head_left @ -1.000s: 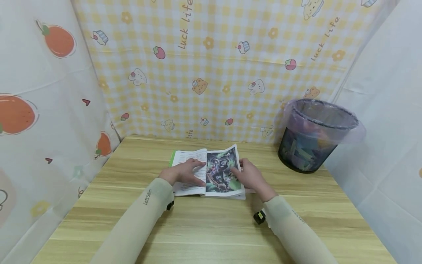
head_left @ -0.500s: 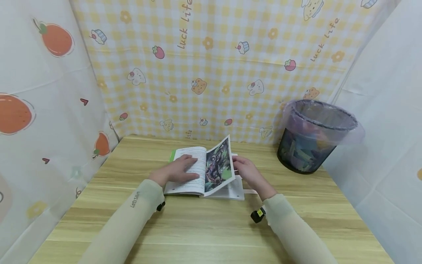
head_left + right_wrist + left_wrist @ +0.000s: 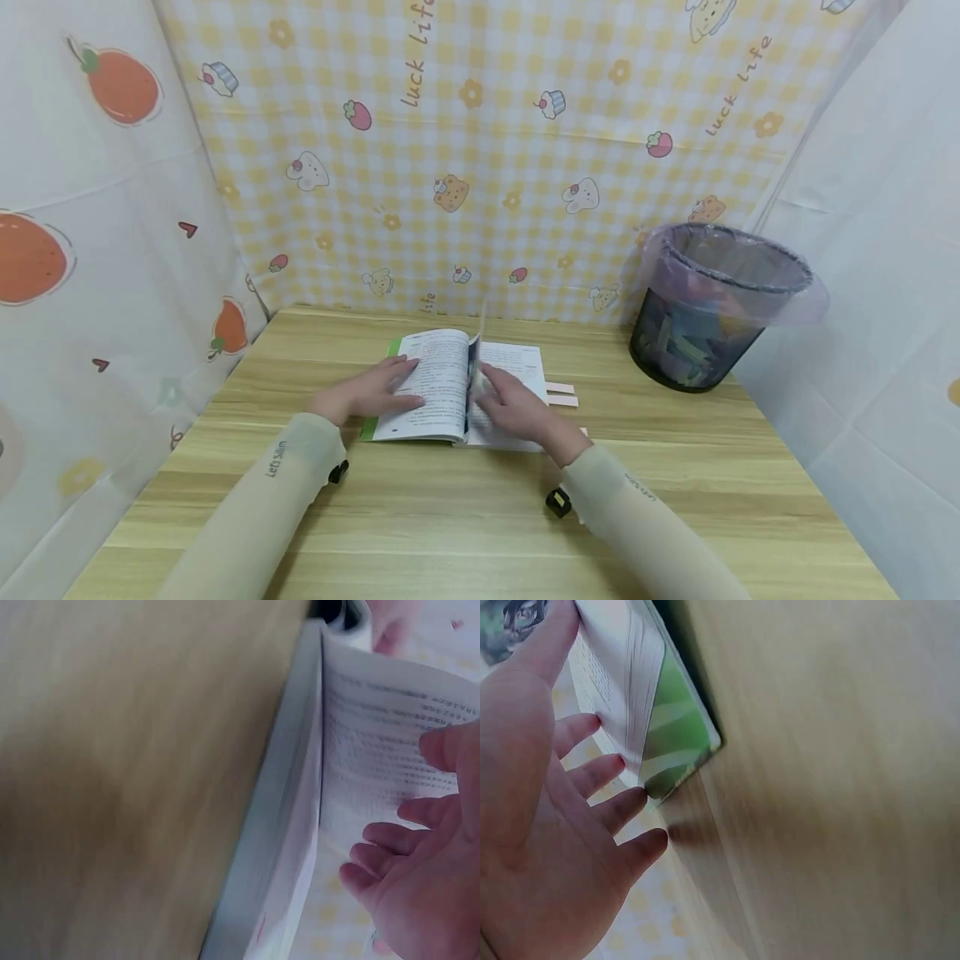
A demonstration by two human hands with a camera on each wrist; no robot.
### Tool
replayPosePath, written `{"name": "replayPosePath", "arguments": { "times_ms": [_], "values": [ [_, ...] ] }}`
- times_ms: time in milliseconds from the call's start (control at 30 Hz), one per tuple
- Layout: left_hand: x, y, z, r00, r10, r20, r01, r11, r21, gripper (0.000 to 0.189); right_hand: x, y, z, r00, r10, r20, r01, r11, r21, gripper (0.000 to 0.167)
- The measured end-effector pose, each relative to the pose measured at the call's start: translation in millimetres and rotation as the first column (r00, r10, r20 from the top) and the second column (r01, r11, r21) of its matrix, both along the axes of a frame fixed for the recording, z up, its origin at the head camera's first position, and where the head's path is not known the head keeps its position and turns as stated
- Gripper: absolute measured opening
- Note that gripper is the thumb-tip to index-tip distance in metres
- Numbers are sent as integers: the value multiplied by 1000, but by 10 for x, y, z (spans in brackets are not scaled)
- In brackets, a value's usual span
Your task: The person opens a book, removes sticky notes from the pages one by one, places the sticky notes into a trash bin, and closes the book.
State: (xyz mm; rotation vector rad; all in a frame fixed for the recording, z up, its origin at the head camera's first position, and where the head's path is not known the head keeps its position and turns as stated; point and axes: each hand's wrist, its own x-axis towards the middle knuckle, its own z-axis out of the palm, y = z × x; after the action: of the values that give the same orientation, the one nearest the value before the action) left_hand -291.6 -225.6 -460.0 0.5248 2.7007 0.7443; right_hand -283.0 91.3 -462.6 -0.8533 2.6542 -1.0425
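Observation:
An open book lies on the table, its left pages full of printed text and a green cover edge showing at the left. One page stands almost upright at the middle of the book. My right hand is against the right side of that page, over the right-hand text page; in the right wrist view its fingers are loosely bent, not closed round the page. Spread over the left pages is my left hand, thumb and fingers touching near the outer edge. Green cover shows under the pages in the left wrist view.
Pale paper tabs stick out from the book's right side. A dark bin with a translucent purple liner stands at the table's back right, with things inside. A checked curtain hangs behind the wooden table.
The picture page has lifted from the right side and swung left to nearly upright, my right hand moving left with it. My left hand has slid left, toward the outer edge of the left pages.

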Motion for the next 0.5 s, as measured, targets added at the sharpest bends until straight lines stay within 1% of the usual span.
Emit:
{"name": "replayPosePath", "arguments": {
  "times_ms": [100, 167, 267, 367, 467, 500],
  "values": [
    [-16, -42, -13, 1000, -1, -19, 1, 1000, 19, 86, 69, -91, -11, 1000, 21, -5, -21, 994, 106, 72],
    [-36, -75, -34, 1000, 0, -28, 1, 1000, 30, 82, 100, -146, -21, 999, 42, -2, -41, 986, 162, 75],
    [-73, -129, -81, 999, -4, -48, 5, 1000, 24, 75, 152, -215, -20, 998, 58, 3, -57, 971, 231, 75],
    [-95, -195, -111, 997, 18, -69, -18, 1000, 10, 71, 195, -270, -6, 998, 64, 1, -61, 954, 294, 73],
    [-88, -252, -96, 991, 51, -123, -51, 999, 4, 65, 221, -311, 1, 998, 63, -16, -54, 943, 328, 70],
    [-85, -264, -78, 989, 62, -136, -61, 998, 13, 60, 227, -323, 0, 998, 62, -21, -51, 940, 337, 70]
  ]
}}
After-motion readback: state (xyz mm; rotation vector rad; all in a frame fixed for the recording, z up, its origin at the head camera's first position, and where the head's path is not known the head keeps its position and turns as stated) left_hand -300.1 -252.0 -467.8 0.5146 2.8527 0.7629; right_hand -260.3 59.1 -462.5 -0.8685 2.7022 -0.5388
